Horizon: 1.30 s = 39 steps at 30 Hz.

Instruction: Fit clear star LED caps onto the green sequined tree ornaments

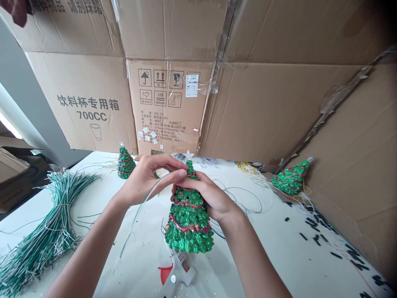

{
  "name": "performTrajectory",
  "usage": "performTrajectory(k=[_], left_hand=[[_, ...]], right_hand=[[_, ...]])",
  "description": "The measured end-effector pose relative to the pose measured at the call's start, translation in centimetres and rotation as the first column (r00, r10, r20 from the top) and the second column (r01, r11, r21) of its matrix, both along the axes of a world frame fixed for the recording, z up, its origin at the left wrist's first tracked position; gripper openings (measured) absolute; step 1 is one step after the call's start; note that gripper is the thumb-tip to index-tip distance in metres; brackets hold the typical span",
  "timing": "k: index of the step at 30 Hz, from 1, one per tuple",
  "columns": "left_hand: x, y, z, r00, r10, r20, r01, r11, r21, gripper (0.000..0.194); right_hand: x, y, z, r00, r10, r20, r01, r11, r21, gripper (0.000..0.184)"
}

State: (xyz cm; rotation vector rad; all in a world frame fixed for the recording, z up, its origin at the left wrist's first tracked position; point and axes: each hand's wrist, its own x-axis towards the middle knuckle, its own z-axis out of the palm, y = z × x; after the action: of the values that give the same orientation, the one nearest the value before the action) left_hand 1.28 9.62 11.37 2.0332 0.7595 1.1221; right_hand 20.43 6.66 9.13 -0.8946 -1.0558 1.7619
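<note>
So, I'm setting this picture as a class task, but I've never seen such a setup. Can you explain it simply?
There is no machine here: one person works with two bare hands. The single picture comes from a camera worn on their head, looking forward and down.

The right hand holds a glittery green Christmas tree topped by a star. The left hand reaches in near its top, where a thin green strand curves away; exactly how it is gripped is hidden.

On the white table are a glue gun, a bundle of green-and-white wires, small black pieces, and two more trees, one at left, one at right. Cardboard stands behind.
</note>
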Motion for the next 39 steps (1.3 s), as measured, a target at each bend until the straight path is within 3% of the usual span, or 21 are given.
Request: performTrajectory(k=[4,10,17,20,26,33,39], left_hand=[[0.6,0.3,-0.4,0.992,0.126,0.023,-0.127,0.991,0.03,0.025],[1.7,0.4,-1.2,0.979,0.167,0.12,-0.168,0.986,0.003,0.014],[1.3,0.5,-1.1,0.987,0.05,0.155,-0.03,0.991,-0.133,0.02],[1.4,0.9,-1.4,0.981,0.065,0.184,-0.031,0.983,-0.18,0.028],[1.8,2.2,-2.7,0.978,0.178,0.112,-0.163,0.977,-0.136,0.039],[1.7,2.7,-3.1,0.99,0.124,0.061,-0.111,0.977,-0.185,0.039],[1.4,2.8,-2.7,0.993,0.119,-0.009,-0.119,0.972,-0.204,0.038]], right_hand=[[-0.3,-0.2,-0.1,1.0,0.019,-0.005,-0.019,1.0,-0.024,0.035],[-0.5,-0.2,-0.2,0.999,0.015,-0.044,-0.016,0.999,-0.04,0.036],[-0.1,0.6,-0.5,0.99,0.007,-0.14,-0.02,0.995,-0.095,0.029],[-0.1,0.7,-0.4,0.98,-0.015,-0.199,-0.018,0.986,-0.166,0.026],[-0.4,-0.1,0.1,0.948,-0.017,-0.316,-0.073,0.96,-0.27,0.024],[-0.9,0.0,0.1,0.911,-0.053,-0.41,-0.068,0.959,-0.275,0.022],[-0.3,1.0,-0.3,0.916,-0.103,-0.387,-0.025,0.949,-0.313,0.024]])
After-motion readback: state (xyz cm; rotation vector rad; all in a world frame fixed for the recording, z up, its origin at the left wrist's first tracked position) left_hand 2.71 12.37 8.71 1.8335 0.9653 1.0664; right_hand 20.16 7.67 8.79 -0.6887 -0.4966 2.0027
